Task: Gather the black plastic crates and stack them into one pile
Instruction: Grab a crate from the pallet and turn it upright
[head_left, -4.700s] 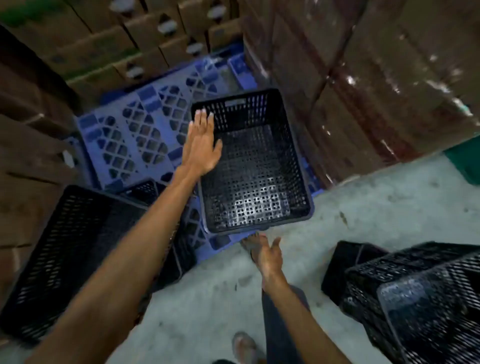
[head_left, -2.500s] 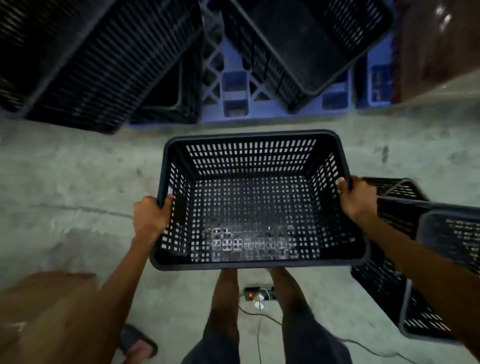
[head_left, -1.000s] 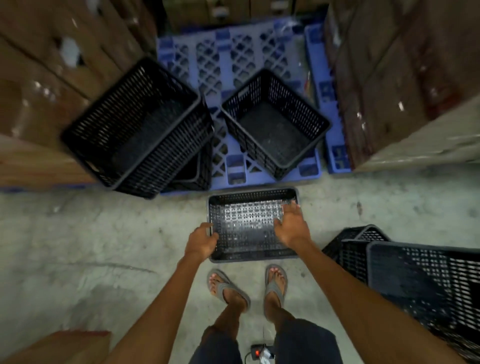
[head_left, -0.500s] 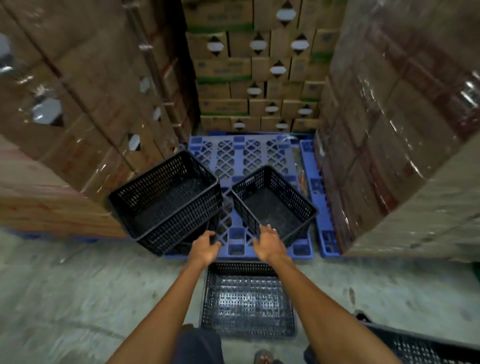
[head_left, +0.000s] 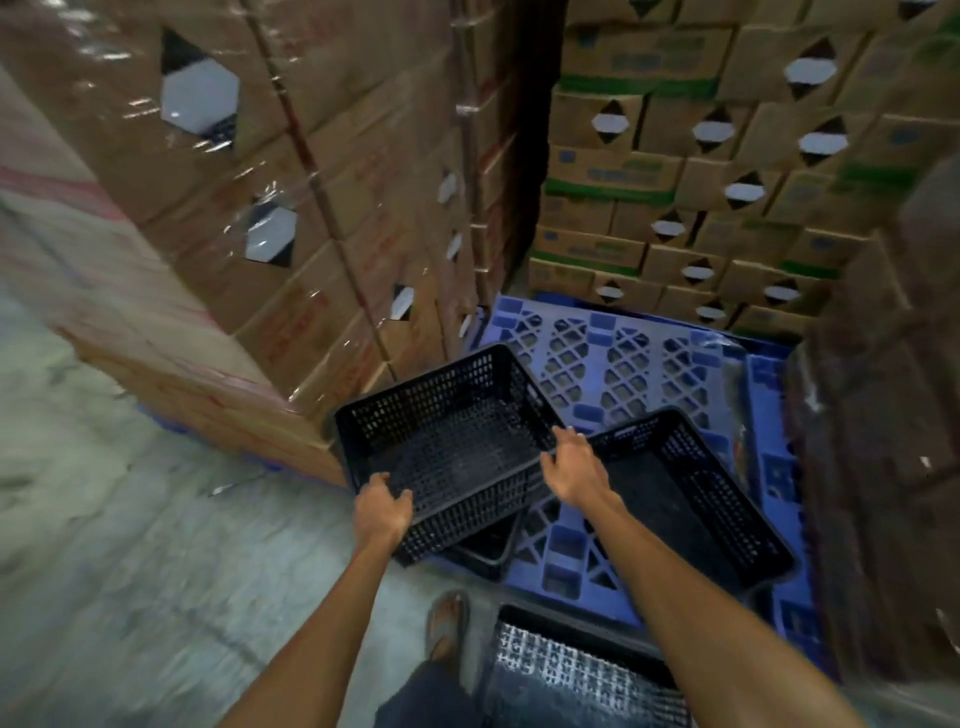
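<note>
A black plastic crate lies tilted on the left of the blue pallet, propped on another black crate that is mostly hidden beneath it. My left hand curls over its near rim. My right hand holds its right corner rim. A third black crate sits open side up on the pallet, just right of my right hand. One more black crate stands on the floor at my feet, partly behind my right forearm.
Tall stacks of wrapped cardboard boxes wall the left side, more boxes stand at the back, and a dark wrapped stack closes the right. Grey concrete floor spreads to the left. My sandalled foot is beside the floor crate.
Both hands left the crate set on the floor and reached forward to the tilted crate on the pallet, where they now hold its rim. My view moved closer to the pallet.
</note>
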